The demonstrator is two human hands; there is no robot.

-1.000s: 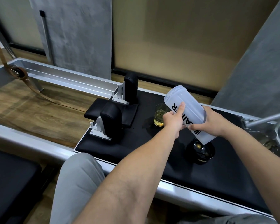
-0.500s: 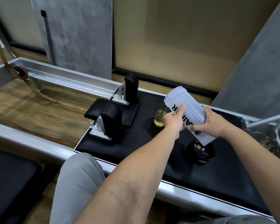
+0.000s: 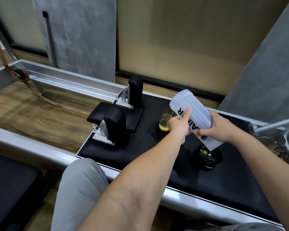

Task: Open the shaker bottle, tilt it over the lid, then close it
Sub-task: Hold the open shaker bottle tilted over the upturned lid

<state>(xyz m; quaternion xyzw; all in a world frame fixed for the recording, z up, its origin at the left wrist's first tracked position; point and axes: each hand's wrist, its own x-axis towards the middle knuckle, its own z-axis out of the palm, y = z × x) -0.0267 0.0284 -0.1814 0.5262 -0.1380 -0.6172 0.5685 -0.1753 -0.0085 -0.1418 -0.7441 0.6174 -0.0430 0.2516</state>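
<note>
The frosted shaker bottle (image 3: 191,110) with black lettering is tilted mouth-down toward the lower right, its base raised at the upper left. My left hand (image 3: 179,125) grips its near side and my right hand (image 3: 219,129) wraps its lower part. The bottle's open mouth hangs just over the black lid (image 3: 207,156), which lies upside down on the black padded carriage (image 3: 140,147). A little yellow liquid shows inside the lid.
A small glass (image 3: 165,120) of yellow liquid stands just left of my left hand. Two black shoulder blocks (image 3: 115,125) rise at the carriage's left end. Metal rails (image 3: 70,82) run along the wooden floor. My grey-trousered knee (image 3: 80,189) is below.
Almost nothing differs: the bottle stays tilted over the lid with both hands on it, and only tiny shifts in the grip show.
</note>
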